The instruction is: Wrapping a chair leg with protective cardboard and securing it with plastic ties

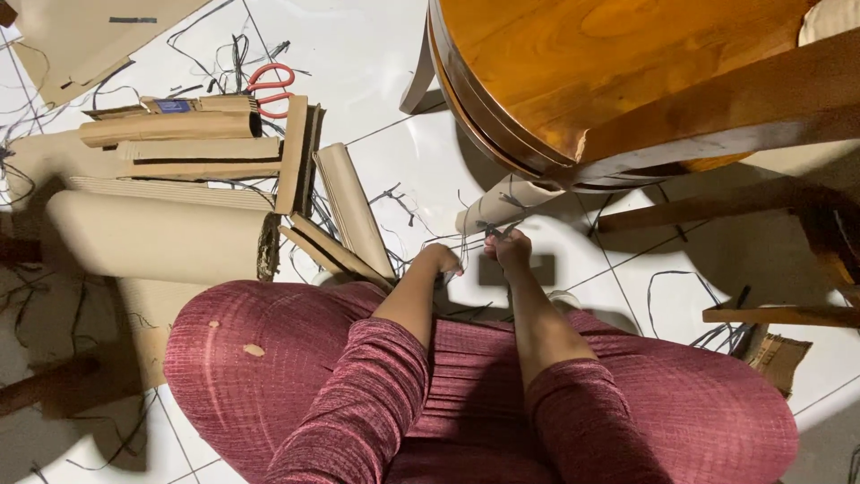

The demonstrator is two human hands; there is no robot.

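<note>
On the white tiled floor (pixel 376 63), seen from the head camera, the left hand (pixel 439 260) is curled shut near a rolled cardboard tube (pixel 502 204), and the right hand (pixel 511 249) pinches thin dark strings (pixel 498 232) at the tube's end. Judging by the stack of finished cardboard rolls (pixel 179 143) beside red-handled scissors (pixel 271 88), several look done; this one seems mid-tying. A wooden table (pixel 582 72) stands overhead.
</note>
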